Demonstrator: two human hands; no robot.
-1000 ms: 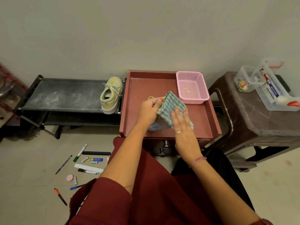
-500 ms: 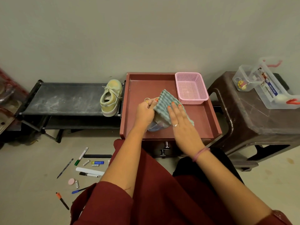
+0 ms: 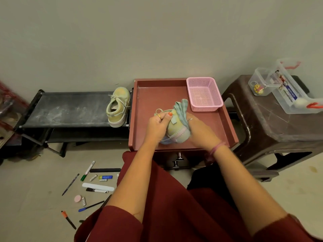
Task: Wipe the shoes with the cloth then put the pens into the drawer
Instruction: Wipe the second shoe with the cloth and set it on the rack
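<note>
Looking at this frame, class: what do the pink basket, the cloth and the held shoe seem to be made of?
Pink basket: moulded plastic, judging by its fine perforated mesh walls and slight sheen.
Cloth: soft woven or knitted fabric, pale green and ribbed, bunching in folds in the right hand.
Shoe in the left hand: probably matte canvas or suede, with visible stitching and a paler, likely rubber, sole.

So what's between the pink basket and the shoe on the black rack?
In the head view, bare floor of the reddish-brown tray lies between the pink plastic mesh basket and the pale yellow-green lace-up shoe on the black rack.
</note>
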